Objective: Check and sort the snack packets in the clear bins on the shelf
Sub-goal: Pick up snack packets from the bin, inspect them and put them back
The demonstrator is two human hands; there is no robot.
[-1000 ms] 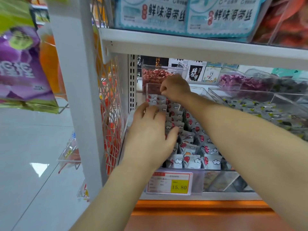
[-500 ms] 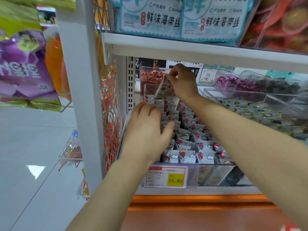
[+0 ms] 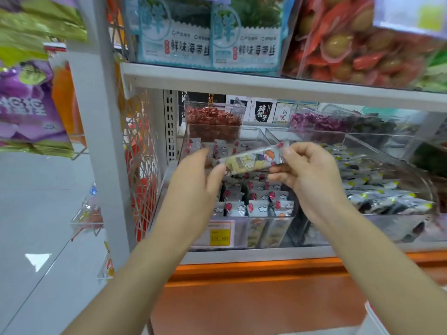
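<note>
Long snack packet (image 3: 251, 162) held level in mid-air, just above a clear bin (image 3: 266, 217) full of small grey packets (image 3: 257, 208) with red marks; right hand (image 3: 312, 175) pinching its right end between thumb and curled fingers; left hand (image 3: 193, 182) (blurred) apparently pinching the left end, thumb on top; yellow price tag (image 3: 219, 234) on the bin's front; white shelf (image 3: 266, 84) overhead.

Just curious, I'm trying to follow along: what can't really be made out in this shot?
Head view only:
- Long packet held by the right hand: motion blur smears its print.
- Left hand: blurred, so its grip on the packet's end is unclear.
- Price tag: small print too small; only 15.80 reads.
- Clear bin: left hand covers its left packets.
- Top-right label: cut by the frame edge, blurred.
</note>
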